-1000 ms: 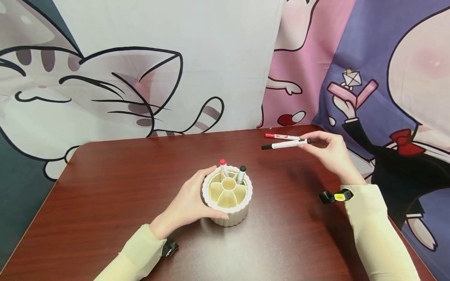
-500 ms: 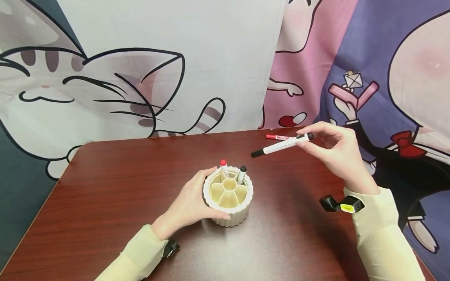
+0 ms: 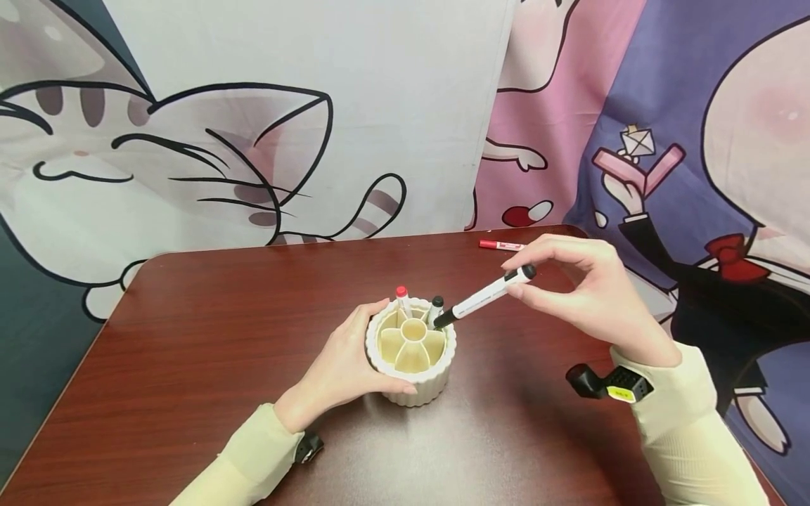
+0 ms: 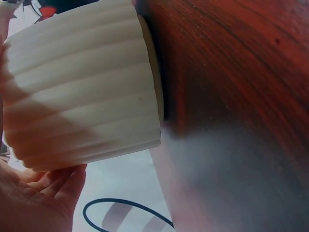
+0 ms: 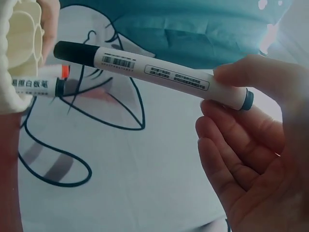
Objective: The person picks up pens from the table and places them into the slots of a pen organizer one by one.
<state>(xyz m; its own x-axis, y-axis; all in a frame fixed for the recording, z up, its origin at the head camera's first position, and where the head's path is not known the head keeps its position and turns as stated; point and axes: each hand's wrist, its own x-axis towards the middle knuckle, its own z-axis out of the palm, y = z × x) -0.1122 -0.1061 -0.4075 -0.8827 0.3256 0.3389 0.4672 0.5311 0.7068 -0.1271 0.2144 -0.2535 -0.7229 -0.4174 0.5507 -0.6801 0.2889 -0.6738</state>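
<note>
My left hand (image 3: 335, 367) grips the side of a cream pen holder (image 3: 422, 390) with a fluted wall and several compartments. The left wrist view shows this ribbed wall (image 4: 82, 87) close up. A red-ended marker (image 3: 402, 295) and a black-ended marker (image 3: 436, 306) stand in separate compartments at the back. Between thumb and fingertips, my right hand (image 3: 579, 299) pinches one end of a white whiteboard marker (image 3: 484, 296). It slants down to the left, its black cap overlapping the holder's right rim in the head view. The right wrist view shows a gap between this cap (image 5: 75, 53) and the holder.
A red-capped marker (image 3: 501, 245) lies near the table's back edge, partly hidden behind my right hand. The dark red wooden table (image 3: 253, 309) meets a cartoon-printed cloth (image 3: 405, 105) at the back.
My right hand has lifted the black marker away from the red one on the table. It has carried it left and tipped its cap down toward the pen holder. My left hand stays put.
</note>
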